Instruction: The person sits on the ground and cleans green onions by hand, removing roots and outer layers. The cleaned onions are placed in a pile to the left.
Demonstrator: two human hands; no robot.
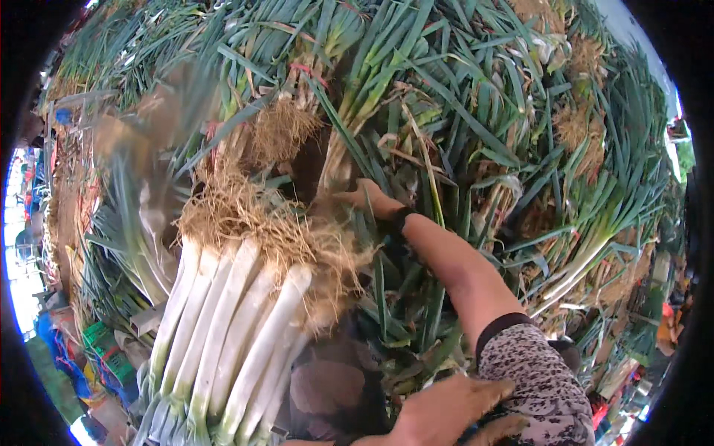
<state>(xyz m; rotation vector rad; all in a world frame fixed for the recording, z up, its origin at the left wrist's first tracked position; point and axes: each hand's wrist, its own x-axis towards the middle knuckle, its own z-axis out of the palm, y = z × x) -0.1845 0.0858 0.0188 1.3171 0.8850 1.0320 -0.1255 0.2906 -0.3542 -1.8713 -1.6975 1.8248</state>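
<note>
My right hand (371, 198) reaches forward to the root end of a few unpeeled leeks (340, 150). Its fingertips are blurred against them, so a grip cannot be made out. Low in the picture, my left hand (440, 404) has its fingers apart, with nothing visible in it, close to my right sleeve (530, 373). A bunch of clean white leeks (223, 323) lies before me at the left. Its tangled brown roots (251, 217) point away from me, and its green ends run out of the picture at the bottom.
Bundled leeks with green leaves (184, 33) are heaped across the back. More leeks (580, 256) lie at the right. Loose leaves (413, 312) cover the middle beside my right arm. A green printed package (109, 351) is at the lower left. Something blurred (139, 122) shows at the upper left.
</note>
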